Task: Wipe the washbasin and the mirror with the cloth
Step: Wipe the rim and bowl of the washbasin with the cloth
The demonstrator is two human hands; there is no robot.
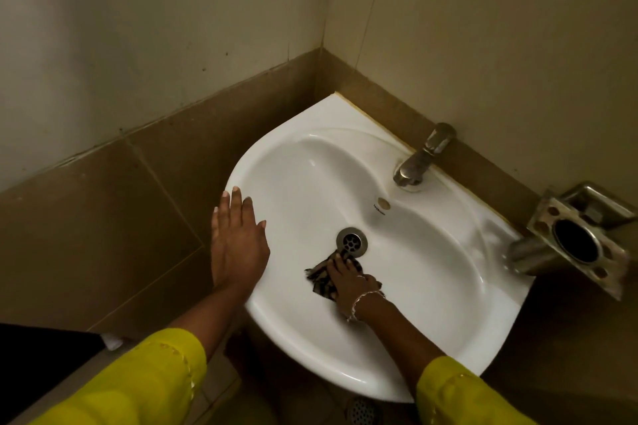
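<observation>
Washbasin [431, 262] fills the wall corner, tap [419, 159] at one o'clock. Left hand [238, 245] lies flat, fingers apart, on its nine-o'clock rim. Right hand [352, 281] presses the striped cloth [321, 278] at the drain's [352, 241] six o'clock.

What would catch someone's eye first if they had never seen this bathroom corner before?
The glossy white ceramic washbasin fills the middle, set into a corner of brown tiled walls. Inside the bowl, just in front of the round metal drain, the right hand presses a dark striped cloth, while the left hand rests flat on the basin's left rim. A dull steel tap stands at the back edge.
</observation>
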